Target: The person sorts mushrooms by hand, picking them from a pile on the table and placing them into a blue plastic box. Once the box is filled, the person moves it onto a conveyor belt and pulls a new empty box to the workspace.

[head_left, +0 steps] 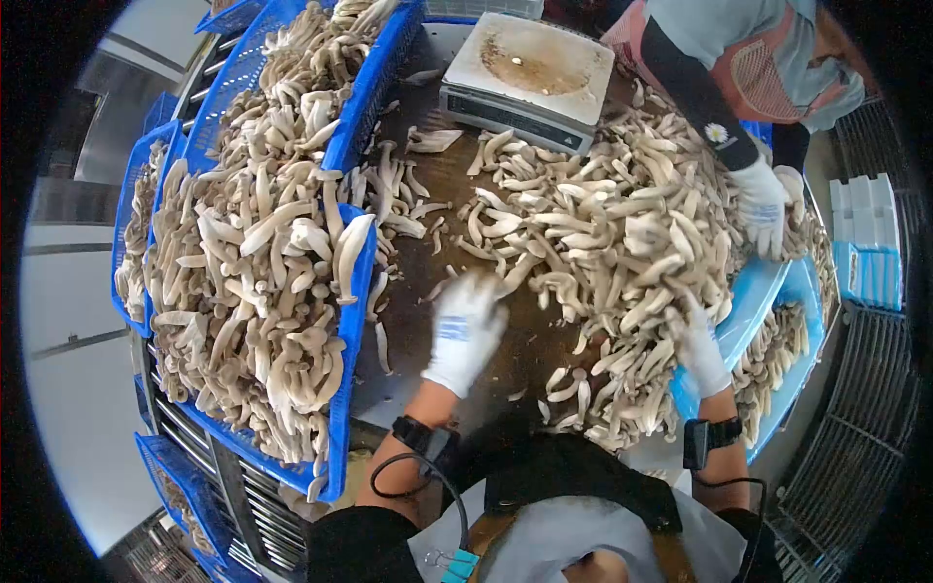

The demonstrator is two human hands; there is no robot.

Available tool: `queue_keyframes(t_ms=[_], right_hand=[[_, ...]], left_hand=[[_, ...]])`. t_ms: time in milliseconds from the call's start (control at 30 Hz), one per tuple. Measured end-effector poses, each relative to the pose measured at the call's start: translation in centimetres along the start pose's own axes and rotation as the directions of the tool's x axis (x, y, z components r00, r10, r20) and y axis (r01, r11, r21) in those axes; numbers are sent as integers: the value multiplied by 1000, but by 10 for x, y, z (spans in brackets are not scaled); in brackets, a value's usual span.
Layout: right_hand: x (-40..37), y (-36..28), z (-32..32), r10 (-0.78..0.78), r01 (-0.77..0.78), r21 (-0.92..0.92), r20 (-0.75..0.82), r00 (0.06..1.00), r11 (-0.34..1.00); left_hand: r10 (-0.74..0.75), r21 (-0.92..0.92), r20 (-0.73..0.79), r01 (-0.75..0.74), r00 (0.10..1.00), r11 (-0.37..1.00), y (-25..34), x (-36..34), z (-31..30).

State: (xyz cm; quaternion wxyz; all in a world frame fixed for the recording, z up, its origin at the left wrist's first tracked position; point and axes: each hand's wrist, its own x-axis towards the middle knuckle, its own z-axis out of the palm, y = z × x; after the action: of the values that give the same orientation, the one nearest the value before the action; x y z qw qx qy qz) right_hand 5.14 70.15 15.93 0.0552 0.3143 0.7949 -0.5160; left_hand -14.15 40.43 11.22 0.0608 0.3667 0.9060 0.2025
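My left hand (465, 335), in a white glove, hovers over the brown tabletop (413, 301) at the left edge of a heap of pale, long-stemmed mushrooms (593, 223). Motion smears its fingers, and whether a mushroom is in them cannot be made out. My right hand (702, 350), also white-gloved, lies at the heap's right side beside a light blue tray (753, 301). Its fingers reach apart onto the mushrooms and look slightly blurred. More mushrooms fill a large blue basket (364, 291) to my left.
A scale (530, 73) with a stained top stands at the back. Across the heap, a co-worker's gloved hand (761, 206) touches mushrooms at the right. Stacked white and blue trays (868, 238) stand far right. Another blue crate (185, 486) sits lower left by metal rollers.
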Motion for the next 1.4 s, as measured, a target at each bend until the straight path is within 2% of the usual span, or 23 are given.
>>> queue_keyframes(t_ms=[33,67,133,233,333,400,433,467,500,567,633,700,800,900,967,1067,1100,1167,1233,1267,1333,1367,1400], right_hand=[[1,-1,-5,36,-33,120,-29,999,992],[-3,-32,-3,109,-68,353,-98,989,933],[8,-13,-20,-75,114,146,-249,966,983],[13,-10,-31,-96,191,327,-285,954,926],[3,-18,-33,-136,136,-23,-321,937,990],[-6,-34,-18,-402,241,-423,-347,847,874],[-12,-38,-3,-454,304,-398,-366,812,865],[-19,-55,12,-323,262,-230,-289,901,937],[-27,-65,30,-369,295,-341,-176,913,893],[-14,-45,70,-606,539,-530,58,793,655],[-1,-43,95,-218,293,-714,198,956,636],[7,-34,103,-105,336,-833,324,940,439],[-9,-50,82,-122,424,-780,418,900,460],[26,-92,64,-317,525,-723,420,850,450],[60,-106,63,-675,467,-822,143,724,326],[110,-93,68,-117,219,-788,186,976,575],[112,-86,72,-174,285,-773,226,959,566],[104,-61,72,-290,418,-735,306,907,533],[78,-42,70,-639,591,-636,193,744,496],[64,-58,59,-465,513,-534,235,854,672],[35,-63,39,-400,427,-318,150,904,846],[24,-60,29,-312,327,-232,100,945,916],[12,-58,18,-211,216,-140,54,976,966]], left_hand=[[-94,176,-125,116,988,977,-22,-10,17],[-167,87,-12,167,986,982,-39,-12,21],[-284,-57,184,298,941,953,-54,-9,25],[-242,-206,294,308,925,929,-45,2,25],[-112,-182,382,193,917,964,-36,5,20],[-92,-143,511,189,855,971,-26,7,9],[-82,-121,573,184,816,975,-22,8,6],[-63,-183,515,182,855,966,-20,2,9],[-70,-234,487,208,871,950,-18,-3,15],[-91,-335,434,254,896,907,-14,-9,26],[-133,-458,512,400,849,794,6,-8,24],[-93,-579,545,455,833,677,23,-15,27],[-119,-594,507,446,854,669,25,-17,32],[-127,-707,546,537,828,461,24,-6,30],[-96,-695,524,490,847,526,27,1,38],[-43,-715,529,472,848,515,55,16,21],[-56,-711,601,565,797,419,61,15,22],[-7,-751,385,318,923,578,70,15,18],[89,-656,440,252,894,711,64,16,8],[86,-617,324,141,942,775,56,17,6],[100,-451,90,-49,991,891,30,31,-6],[-91,-466,-85,41,992,884,10,39,1],[-392,-569,-33,305,919,763,2,57,-12]])
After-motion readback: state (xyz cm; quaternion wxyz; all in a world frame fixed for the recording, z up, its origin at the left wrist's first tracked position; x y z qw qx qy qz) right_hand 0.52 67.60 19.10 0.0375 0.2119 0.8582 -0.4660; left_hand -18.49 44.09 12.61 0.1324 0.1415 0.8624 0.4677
